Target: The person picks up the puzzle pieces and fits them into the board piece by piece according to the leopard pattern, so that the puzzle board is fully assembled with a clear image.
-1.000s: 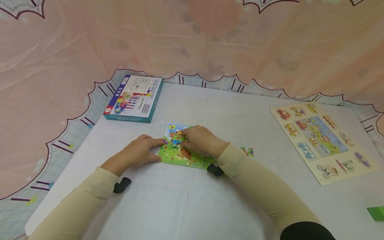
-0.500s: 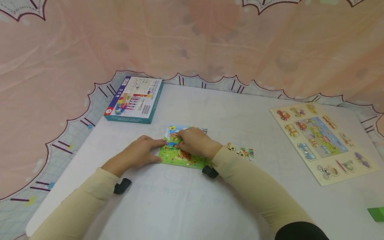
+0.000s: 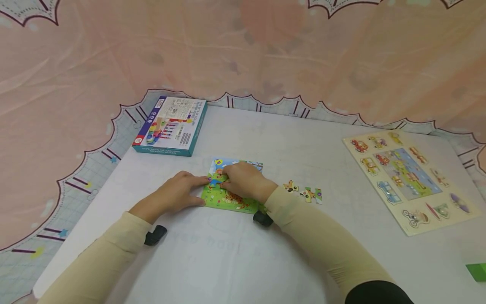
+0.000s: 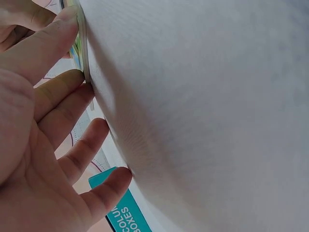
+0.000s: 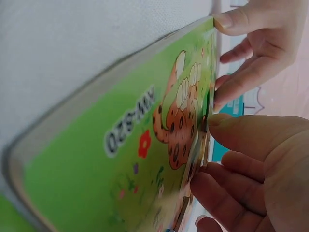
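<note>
A flat puzzle board (image 3: 216,202) with a green meadow and a spotted animal lies on the white table. My left hand (image 3: 176,192) rests at its left edge. In the left wrist view the thumb and nearest fingers of the left hand (image 4: 29,111) touch the board's rim (image 4: 84,53), fingers extended. My right hand (image 3: 247,181) is over the board's upper left part, pinching a small puzzle piece (image 3: 215,182) that shows blue and green. The right wrist view has the right hand's thumb and forefinger (image 5: 217,193) low at the board (image 5: 116,188); the piece is mostly hidden there.
Loose puzzle pieces (image 3: 311,195) lie right of the board. A teal-edged box (image 3: 167,126) sits at the back left. To the right is a cream picture board (image 3: 387,215) with vehicles and animals. A green block (image 3: 476,272) lies at the right edge.
The right hand has moved left across the board with the pinched puzzle piece, uncovering the board's upper right and more of the loose pieces. The left hand has stayed in place.
</note>
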Demonstrator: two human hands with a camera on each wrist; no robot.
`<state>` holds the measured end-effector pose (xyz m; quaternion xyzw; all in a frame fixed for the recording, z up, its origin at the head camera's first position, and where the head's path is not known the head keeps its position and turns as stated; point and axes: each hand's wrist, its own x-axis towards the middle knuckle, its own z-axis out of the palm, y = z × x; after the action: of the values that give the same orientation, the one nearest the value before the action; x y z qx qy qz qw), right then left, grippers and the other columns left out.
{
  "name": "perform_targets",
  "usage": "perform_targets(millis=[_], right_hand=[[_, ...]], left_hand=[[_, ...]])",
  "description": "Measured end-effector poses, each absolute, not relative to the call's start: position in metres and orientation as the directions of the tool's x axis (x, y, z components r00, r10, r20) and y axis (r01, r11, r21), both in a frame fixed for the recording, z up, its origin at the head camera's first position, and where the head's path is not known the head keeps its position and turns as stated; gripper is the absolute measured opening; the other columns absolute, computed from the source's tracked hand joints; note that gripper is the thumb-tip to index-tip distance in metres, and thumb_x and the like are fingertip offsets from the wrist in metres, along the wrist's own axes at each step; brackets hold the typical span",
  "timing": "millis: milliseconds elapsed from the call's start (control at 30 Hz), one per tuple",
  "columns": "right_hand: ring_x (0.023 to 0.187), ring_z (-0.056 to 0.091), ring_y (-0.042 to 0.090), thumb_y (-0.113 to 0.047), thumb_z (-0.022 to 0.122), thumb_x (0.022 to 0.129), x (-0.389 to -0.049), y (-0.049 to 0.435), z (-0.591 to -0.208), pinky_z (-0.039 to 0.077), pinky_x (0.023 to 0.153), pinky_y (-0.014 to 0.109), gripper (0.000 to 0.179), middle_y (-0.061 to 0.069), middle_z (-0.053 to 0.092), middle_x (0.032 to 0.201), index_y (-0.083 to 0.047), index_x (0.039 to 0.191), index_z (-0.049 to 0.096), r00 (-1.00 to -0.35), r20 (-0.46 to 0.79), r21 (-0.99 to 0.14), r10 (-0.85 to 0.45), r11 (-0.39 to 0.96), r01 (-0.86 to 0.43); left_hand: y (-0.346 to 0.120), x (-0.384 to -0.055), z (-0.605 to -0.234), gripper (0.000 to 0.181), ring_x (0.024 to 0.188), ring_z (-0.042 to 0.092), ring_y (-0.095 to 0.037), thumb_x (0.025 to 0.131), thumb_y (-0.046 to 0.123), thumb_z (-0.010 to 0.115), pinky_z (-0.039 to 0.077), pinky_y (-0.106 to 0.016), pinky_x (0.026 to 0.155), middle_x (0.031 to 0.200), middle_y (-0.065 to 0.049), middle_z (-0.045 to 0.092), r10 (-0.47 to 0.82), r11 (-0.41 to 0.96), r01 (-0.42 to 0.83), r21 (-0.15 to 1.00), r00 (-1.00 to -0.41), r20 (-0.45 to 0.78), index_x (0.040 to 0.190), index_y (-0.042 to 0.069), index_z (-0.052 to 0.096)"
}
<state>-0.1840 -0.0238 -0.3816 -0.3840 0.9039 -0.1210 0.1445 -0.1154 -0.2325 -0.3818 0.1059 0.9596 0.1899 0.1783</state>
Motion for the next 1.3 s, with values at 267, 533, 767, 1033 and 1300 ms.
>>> perform_targets(millis=[267, 533, 767, 1033, 1300], right_hand=[[0.112, 0.063, 0.023, -0.037, 0.064, 0.098, -0.1833, -0.0263, -0.3835, 0.051, 0.094, 0.036, 0.04, 0.002, 0.069, 0.124, -0.011, 0.129, 0.066, -0.675, -0.175, -0.283, -0.717, 0.693, -0.663], [0.118, 0.061, 0.022, -0.036, 0.064, 0.098, -0.1821, -0.0268, -0.3839, 0.049, 0.097, 0.037, 0.044, 0.002, 0.067, 0.128, -0.011, 0.134, 0.063, -0.683, -0.179, -0.28, -0.708, 0.702, -0.655], [0.121, 0.059, 0.021, -0.035, 0.065, 0.098, -0.1815, -0.0262, -0.3845, 0.048, 0.099, 0.036, 0.043, 0.003, 0.066, 0.129, -0.011, 0.134, 0.063, -0.688, -0.17, -0.298, -0.706, 0.702, -0.647], [0.126, 0.056, 0.021, -0.035, 0.065, 0.098, -0.1808, -0.0272, -0.3854, 0.047, 0.101, 0.037, 0.046, 0.004, 0.063, 0.134, -0.011, 0.137, 0.061, -0.688, -0.167, -0.299, -0.706, 0.701, -0.648], [0.127, 0.056, 0.02, -0.035, 0.065, 0.098, -0.1808, -0.0293, -0.3858, 0.047, 0.101, 0.036, 0.044, 0.001, 0.063, 0.135, -0.013, 0.137, 0.061, -0.695, -0.175, -0.294, -0.697, 0.711, -0.639]], left_hand=[[-0.2329, -0.1157, -0.3826, 0.066, 0.128, 0.045, -0.035, 0.086, 0.028, 0.081, 0.043, -0.055, 0.103, 0.137, -0.012, 0.058, 0.276, 0.905, 0.141, 0.401, -0.913, -0.301, 0.145, 0.013, 0.056], [-0.233, -0.1155, -0.3831, 0.066, 0.129, 0.044, -0.035, 0.086, 0.028, 0.081, 0.043, -0.055, 0.103, 0.138, -0.012, 0.058, 0.273, 0.906, 0.138, 0.399, -0.913, -0.303, 0.145, 0.013, 0.056], [-0.2331, -0.1156, -0.3832, 0.066, 0.129, 0.044, -0.035, 0.086, 0.028, 0.081, 0.043, -0.054, 0.103, 0.138, -0.011, 0.058, 0.275, 0.906, 0.14, 0.4, -0.912, -0.304, 0.145, 0.013, 0.055], [-0.2328, -0.1159, -0.3832, 0.066, 0.129, 0.044, -0.035, 0.086, 0.029, 0.081, 0.043, -0.054, 0.103, 0.137, -0.011, 0.059, 0.277, 0.909, 0.146, 0.391, -0.912, -0.302, 0.145, 0.012, 0.055], [-0.2326, -0.1149, -0.3818, 0.066, 0.13, 0.044, -0.033, 0.086, 0.028, 0.081, 0.042, -0.054, 0.104, 0.138, -0.01, 0.058, 0.274, 0.907, 0.143, 0.395, -0.915, -0.297, 0.145, 0.013, 0.055]])
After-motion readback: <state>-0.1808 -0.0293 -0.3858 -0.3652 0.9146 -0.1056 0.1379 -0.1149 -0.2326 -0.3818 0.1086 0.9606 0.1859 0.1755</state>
